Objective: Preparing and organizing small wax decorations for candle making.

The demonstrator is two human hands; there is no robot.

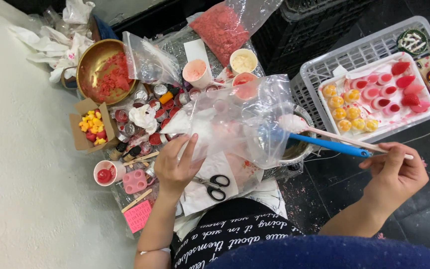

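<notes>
Our left hand [175, 167] pinches one crinkly clear plastic bag [240, 117] open above the cluttered table; our right hand [394, 174] grips two utensils, a wooden stick [344, 139] and a blue-handled spoon [332, 147], their powder-caked tips inside it.

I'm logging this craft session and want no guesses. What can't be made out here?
- Head view: metal pot contents, hidden behind the clear plastic bag held by the left hand.
- White lump on the wooden stick in the right hand: too small to identify.
</notes>
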